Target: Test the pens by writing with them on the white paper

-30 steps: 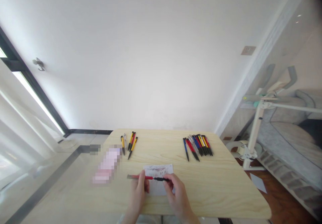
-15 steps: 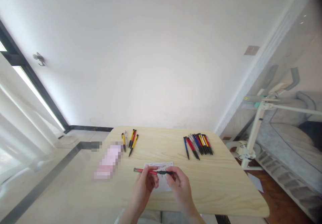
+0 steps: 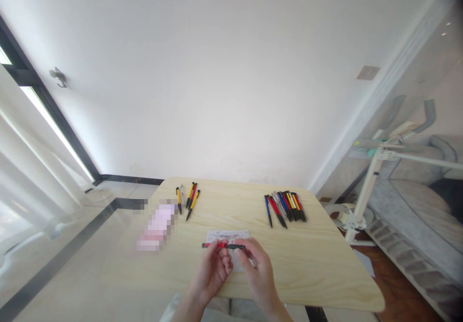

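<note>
A red pen with a black grip (image 3: 235, 247) lies level between my two hands, above a sheet of paper with scribbles (image 3: 238, 234). My left hand (image 3: 214, 266) pinches the red barrel between thumb and fingers, its other fingers curled. The thumb and fingertips of my right hand (image 3: 257, 263) close on the black tip end. Part of the barrel is hidden behind the left fingers. Both hands are over the near middle of the table, and they partly cover the paper.
On the wooden table (image 3: 318, 264), several pens (image 3: 285, 207) lie side by side at the right. A smaller group of pens (image 3: 188, 201) is at the left, beside a blurred pink item (image 3: 157, 228). A white wall (image 3: 231, 81) stands behind; exercise equipment (image 3: 367, 187) is at right.
The pen has shifted right and turned, and the black grip now meets the red barrel more closely. My left hand has moved nearer to my right hand. The view tilted slightly.
</note>
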